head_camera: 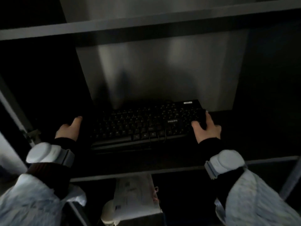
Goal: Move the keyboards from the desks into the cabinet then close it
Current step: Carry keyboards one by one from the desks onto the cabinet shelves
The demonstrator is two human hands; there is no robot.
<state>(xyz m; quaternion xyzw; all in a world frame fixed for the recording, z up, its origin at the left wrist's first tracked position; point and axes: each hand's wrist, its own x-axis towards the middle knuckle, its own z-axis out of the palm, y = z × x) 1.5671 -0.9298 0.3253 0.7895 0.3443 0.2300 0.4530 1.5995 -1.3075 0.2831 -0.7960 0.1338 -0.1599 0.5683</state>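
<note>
A black keyboard [143,126] with its cable wound over the keys lies inside the dark cabinet, on top of what looks like another black keyboard whose front edge shows below it. My right hand [206,128] grips the keyboard's right end. My left hand [70,129] reaches to the left end, which is lost in shadow; its thumb points forward and its grip is hard to see. The cabinet shelf [179,167] carries them, and another shelf [130,28] runs above.
The cabinet's pale back wall [162,70] stands behind the keyboards. A hinge [31,134] sits on the left frame. Below the shelf are a white box-like item [135,191] and crumpled plastic [76,196]. The side areas are very dark.
</note>
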